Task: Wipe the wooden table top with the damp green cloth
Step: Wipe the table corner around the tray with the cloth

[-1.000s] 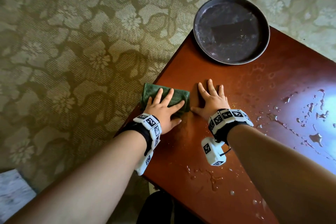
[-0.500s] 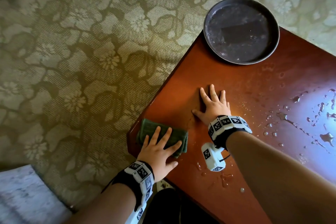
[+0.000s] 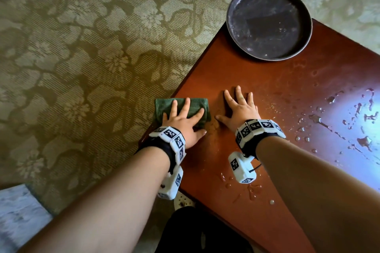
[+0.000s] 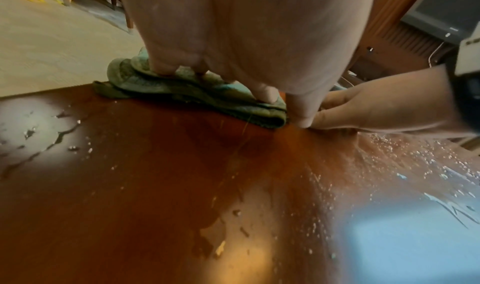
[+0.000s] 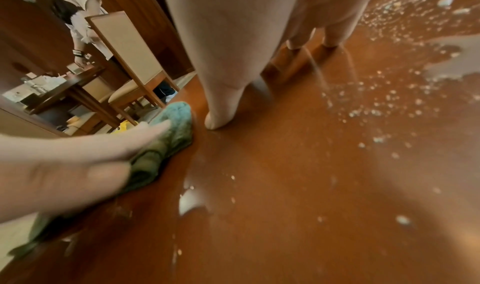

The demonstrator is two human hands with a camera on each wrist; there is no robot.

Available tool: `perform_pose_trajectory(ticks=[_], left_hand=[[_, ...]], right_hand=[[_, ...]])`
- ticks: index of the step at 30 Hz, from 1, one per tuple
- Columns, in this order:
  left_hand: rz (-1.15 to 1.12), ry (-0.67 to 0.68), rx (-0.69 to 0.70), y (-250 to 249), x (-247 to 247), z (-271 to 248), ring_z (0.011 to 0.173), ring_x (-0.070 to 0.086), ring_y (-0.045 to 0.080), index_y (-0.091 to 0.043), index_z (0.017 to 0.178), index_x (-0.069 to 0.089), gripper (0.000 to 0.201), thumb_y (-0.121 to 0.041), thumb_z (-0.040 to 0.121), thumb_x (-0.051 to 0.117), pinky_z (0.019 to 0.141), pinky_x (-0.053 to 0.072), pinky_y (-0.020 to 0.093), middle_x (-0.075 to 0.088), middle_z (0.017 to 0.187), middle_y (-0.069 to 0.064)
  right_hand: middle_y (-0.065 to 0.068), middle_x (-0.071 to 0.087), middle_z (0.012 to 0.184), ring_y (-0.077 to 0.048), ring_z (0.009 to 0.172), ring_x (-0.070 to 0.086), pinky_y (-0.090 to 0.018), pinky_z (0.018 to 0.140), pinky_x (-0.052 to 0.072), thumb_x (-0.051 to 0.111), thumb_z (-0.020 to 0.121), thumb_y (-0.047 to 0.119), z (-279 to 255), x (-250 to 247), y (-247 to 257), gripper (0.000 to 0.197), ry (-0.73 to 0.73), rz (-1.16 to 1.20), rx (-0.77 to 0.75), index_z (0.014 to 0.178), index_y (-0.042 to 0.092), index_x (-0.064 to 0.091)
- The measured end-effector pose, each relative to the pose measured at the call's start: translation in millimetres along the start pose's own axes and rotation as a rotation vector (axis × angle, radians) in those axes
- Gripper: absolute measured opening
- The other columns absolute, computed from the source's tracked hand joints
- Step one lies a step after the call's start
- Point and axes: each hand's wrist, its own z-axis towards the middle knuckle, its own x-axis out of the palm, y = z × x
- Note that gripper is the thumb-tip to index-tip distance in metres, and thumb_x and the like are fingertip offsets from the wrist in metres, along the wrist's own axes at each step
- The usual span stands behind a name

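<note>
Item: green cloth [image 3: 196, 109], folded, lying at the left edge of the wooden table top [image 3: 267, 92], just beside its corner. Left hand [image 3: 183, 123] lay flat on the cloth, 4 fingers straight and spread, pressing down, nothing curled round it; the thumb rested on the wood beside the fold.

Right hand [image 3: 239, 112] lay palm-down on the bare wood just right of the cloth, fingers straight, holding nothing; its thumb tip sat near the cloth's edge.

Writing: none legible. White wrist bands [image 3: 257, 129] carried black-and-white square marker patterns only.

Containers: 1 round dark tray [image 3: 232, 26] at the far corner of the table, partly overhanging the edge, holding a thin wet film and droplets, no objects.

Surface: water drops and small puddles [image 3: 364, 141] lay to the right of the hands and near the front edge.

Floor: olive floral carpet [image 3: 82, 47].
</note>
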Motion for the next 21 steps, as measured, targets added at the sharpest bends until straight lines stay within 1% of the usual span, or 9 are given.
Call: perform_pose_trajectory(ticks=[5, 9, 12, 14, 15, 17, 19, 21], left_hand=[[0.11, -0.028, 0.046, -7, 17, -9, 0.145, -0.029, 0.033, -0.052, 0.151, -0.002, 0.077, -0.073, 0.089, 0.039, 0.117, -0.003, 0.061, -0.031, 0.159, -0.006], [0.136, -0.023, 0.128, -19, 47, -34, 0.146, -0.026, 0.033, -0.052, 0.151, 0.0, 0.077, -0.071, 0.089, 0.042, 0.117, -0.005, 0.061, -0.025, 0.161, -0.006], [0.16, 0.009, 0.196, -18, 69, -57, 0.146, -0.025, 0.032, -0.052, 0.151, 0.003, 0.075, -0.07, 0.09, 0.042, 0.117, -0.006, 0.06, -0.024, 0.161, -0.006], [0.184, 0.031, 0.226, -10, 83, -73, 0.147, -0.024, 0.031, -0.052, 0.151, 0.003, 0.072, -0.068, 0.091, 0.041, 0.118, -0.006, 0.059, -0.024, 0.161, -0.007], [0.187, 0.028, 0.227, -5, 88, -80, 0.147, -0.023, 0.031, -0.052, 0.151, 0.003, 0.071, -0.067, 0.092, 0.04, 0.118, -0.005, 0.058, -0.022, 0.162, -0.008], [0.178, 0.021, 0.194, 5, 92, -88, 0.148, -0.021, 0.029, -0.053, 0.151, 0.001, 0.069, -0.066, 0.094, 0.038, 0.12, -0.002, 0.055, -0.022, 0.162, -0.009], [0.133, 0.016, 0.135, 14, 88, -86, 0.148, -0.021, 0.027, -0.054, 0.15, -0.001, 0.067, -0.066, 0.095, 0.036, 0.121, 0.0, 0.053, -0.023, 0.161, -0.011], [0.087, -0.001, 0.07, 18, 77, -77, 0.148, -0.021, 0.026, -0.054, 0.15, -0.002, 0.066, -0.066, 0.095, 0.033, 0.121, 0.001, 0.052, -0.024, 0.161, -0.011]], right_hand=[[0.012, -0.016, 0.155, -0.031, 0.142, -0.012, -0.053, 0.114, 0.015, 0.056, 0.078, 0.064, 4, -7, 1, 0.087, 0.033, -0.018, 0.012, 0.142, 0.05, -0.001], [0.012, -0.013, 0.155, -0.03, 0.142, -0.01, -0.054, 0.113, 0.015, 0.056, 0.082, 0.058, 4, -12, -1, 0.081, 0.079, 0.007, 0.013, 0.143, 0.05, 0.003], [0.011, -0.01, 0.156, -0.029, 0.143, -0.007, -0.051, 0.114, 0.015, 0.055, 0.086, 0.051, 2, -13, -1, 0.073, 0.029, 0.04, -0.008, 0.145, 0.045, 0.012], [0.009, -0.01, 0.156, -0.029, 0.143, -0.008, -0.05, 0.115, 0.013, 0.056, 0.086, 0.047, -4, -11, 1, 0.072, -0.032, 0.009, -0.069, 0.145, 0.041, 0.015], [0.009, -0.012, 0.156, -0.03, 0.142, -0.009, -0.05, 0.115, 0.012, 0.057, 0.086, 0.047, -7, -8, 2, 0.074, -0.035, -0.006, -0.103, 0.145, 0.042, 0.013], [0.011, -0.015, 0.155, -0.031, 0.142, -0.012, -0.051, 0.115, 0.01, 0.059, 0.084, 0.049, -13, 1, 3, 0.08, 0.025, -0.037, -0.141, 0.144, 0.047, 0.006], [0.012, -0.018, 0.154, -0.03, 0.141, -0.014, -0.051, 0.115, 0.009, 0.058, 0.083, 0.052, -16, 9, 2, 0.084, 0.068, -0.066, -0.144, 0.143, 0.049, 0.001], [0.012, -0.019, 0.154, -0.03, 0.141, -0.015, -0.051, 0.115, 0.008, 0.058, 0.083, 0.053, -17, 11, 1, 0.084, 0.069, -0.067, -0.14, 0.143, 0.049, -0.001]])
